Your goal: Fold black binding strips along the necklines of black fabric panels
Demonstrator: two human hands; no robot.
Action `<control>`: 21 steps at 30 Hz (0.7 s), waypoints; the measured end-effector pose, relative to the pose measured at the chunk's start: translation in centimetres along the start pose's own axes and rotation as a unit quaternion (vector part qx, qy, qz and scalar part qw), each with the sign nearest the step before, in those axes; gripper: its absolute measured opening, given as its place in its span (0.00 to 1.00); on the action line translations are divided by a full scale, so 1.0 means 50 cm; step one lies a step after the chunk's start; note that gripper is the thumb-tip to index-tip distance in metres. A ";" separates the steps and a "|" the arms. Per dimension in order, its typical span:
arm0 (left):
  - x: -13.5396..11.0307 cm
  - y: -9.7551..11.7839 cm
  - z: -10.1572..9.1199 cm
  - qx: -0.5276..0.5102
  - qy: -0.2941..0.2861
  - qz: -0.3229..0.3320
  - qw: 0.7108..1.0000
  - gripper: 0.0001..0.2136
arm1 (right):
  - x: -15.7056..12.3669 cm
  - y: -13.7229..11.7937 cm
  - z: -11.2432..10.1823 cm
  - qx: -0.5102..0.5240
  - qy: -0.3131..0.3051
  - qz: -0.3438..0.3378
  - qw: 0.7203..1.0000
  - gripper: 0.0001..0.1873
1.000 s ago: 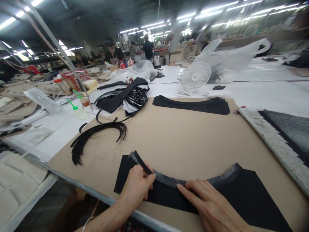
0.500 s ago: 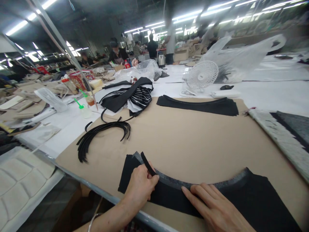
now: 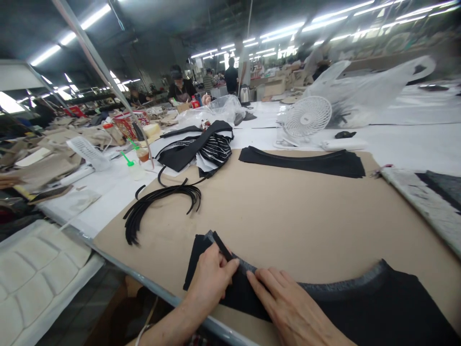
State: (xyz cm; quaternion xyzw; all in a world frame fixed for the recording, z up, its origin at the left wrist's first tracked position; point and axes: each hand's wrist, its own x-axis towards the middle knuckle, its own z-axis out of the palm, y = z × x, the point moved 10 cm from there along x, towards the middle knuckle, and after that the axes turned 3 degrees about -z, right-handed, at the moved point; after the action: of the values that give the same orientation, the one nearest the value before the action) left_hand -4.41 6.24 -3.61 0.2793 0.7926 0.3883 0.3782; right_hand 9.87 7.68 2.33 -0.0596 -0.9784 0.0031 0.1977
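Fingers [image 3: 226, 269] of left hand [image 3: 211, 281] pinched tight on narrow black strip [image 3: 220, 246], held against left end of grey curved edge [image 3: 338, 287] of black fabric panel [image 3: 378, 317]. Right hand [image 3: 288, 307] laid flat, its fingers [image 3: 256, 281] stretched out and unclenched, pressing on same edge just beside left thumb; nothing gripped. Panel spread at near edge of worktop, on brown paper sheet [image 3: 295, 216].

Farther left on sheet, bundle of curved black strips [image 3: 162, 199]. At far side of sheet, second black panel [image 3: 306, 163]. Beyond, on white cover: striped black cloth heap [image 3: 209, 144], small white fan [image 3: 306, 117], clear plastic bag [image 3: 360, 89], green-capped bottle [image 3: 131, 166]. Grey-and-white patterned fabric [image 3: 425, 202] at right.

Long workshop hall, rows of strip lights overhead, other people at distant worktops, too small for detail.
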 end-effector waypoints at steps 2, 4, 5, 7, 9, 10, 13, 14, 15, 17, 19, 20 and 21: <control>0.013 -0.007 -0.018 -0.037 -0.003 -0.001 0.999 0.13 | -0.004 0.000 0.008 -0.012 0.000 -0.004 1.000 0.29; 0.025 -0.011 -0.034 -0.043 -0.007 -0.003 0.999 0.15 | -0.006 0.001 0.007 -0.017 0.002 -0.005 1.000 0.28; 0.030 -0.012 -0.041 -0.047 -0.009 -0.005 0.999 0.16 | -0.006 0.001 0.004 -0.017 0.001 -0.004 1.000 0.28; 0.038 -0.011 -0.054 -0.053 -0.009 -0.006 0.999 0.16 | -0.004 0.001 -0.004 -0.019 0.001 -0.006 1.000 0.29; 0.043 -0.009 -0.063 -0.055 -0.008 -0.006 0.998 0.14 | -0.001 0.001 -0.011 -0.024 0.002 -0.008 1.000 0.29; 0.045 -0.007 -0.066 -0.054 -0.007 -0.004 0.998 0.13 | -0.001 0.001 -0.012 -0.026 0.001 -0.010 1.000 0.29; 0.051 -0.004 -0.073 -0.044 -0.003 0.005 0.999 0.08 | -0.001 0.001 -0.007 -0.021 -0.008 -0.020 1.000 0.29; 0.053 -0.005 -0.075 -0.038 0.000 0.008 0.999 0.07 | -0.001 0.001 -0.001 -0.017 -0.016 -0.025 0.999 0.29; 0.055 -0.006 -0.077 -0.032 0.004 0.011 0.999 0.06 | -0.002 0.001 0.004 -0.015 -0.019 -0.029 0.999 0.28; 0.058 -0.010 -0.079 -0.020 0.011 0.016 1.000 0.05 | -0.005 0.002 0.010 -0.018 -0.016 -0.034 0.999 0.28; 0.061 -0.014 -0.080 -0.007 0.017 0.019 1.000 0.04 | -0.009 0.001 0.015 -0.025 -0.007 -0.042 0.999 0.27; 0.062 -0.016 -0.081 0.000 0.020 0.020 1.000 0.03 | -0.010 0.001 0.018 -0.028 -0.003 -0.045 0.999 0.27; 0.063 -0.017 -0.082 0.007 0.024 0.021 0.999 0.03 | -0.011 0.000 0.020 -0.030 -0.001 -0.050 0.998 0.27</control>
State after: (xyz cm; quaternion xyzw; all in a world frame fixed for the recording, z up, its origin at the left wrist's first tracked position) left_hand -9.64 6.43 -3.81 0.2894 0.7981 0.3970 0.3488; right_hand 9.99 7.63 1.19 -0.0164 -0.9801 -0.0363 0.1945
